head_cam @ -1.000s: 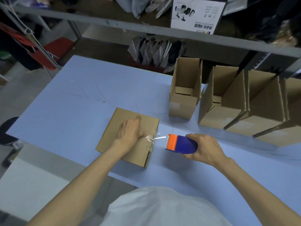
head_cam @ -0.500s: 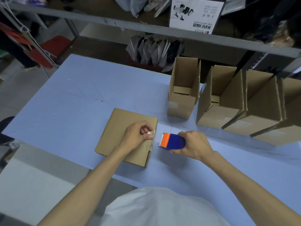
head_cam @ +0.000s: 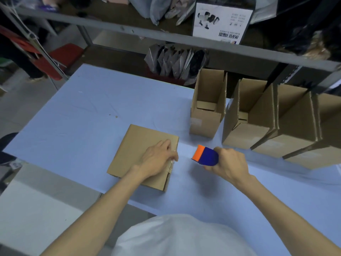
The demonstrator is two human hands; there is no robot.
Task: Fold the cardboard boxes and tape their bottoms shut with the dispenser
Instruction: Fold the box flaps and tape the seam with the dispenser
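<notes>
A folded brown cardboard box (head_cam: 136, 150) lies flat on the blue table (head_cam: 77, 126), near its front edge. My left hand (head_cam: 157, 160) rests on the box's right side, with the fingers reaching over that edge and pressing on clear tape there. Just right of the box, my right hand (head_cam: 229, 163) grips a blue tape dispenser with an orange front (head_cam: 204, 156), held a little above the table. A small gap separates the dispenser from the box edge. No tape strand shows between them.
Several open-topped cardboard boxes stand upright in a row at the back right, the nearest one (head_cam: 207, 111) just beyond the dispenser and others (head_cam: 247, 122) beside it. A grey shelf rail (head_cam: 147, 34) crosses above the table's far edge. A red chair (head_cam: 62, 54) stands left.
The tape strand from box to dispenser is gone. The dispenser came close to the box edge, then drew back right. My left hand curled at the tape, then spread over the edge.
</notes>
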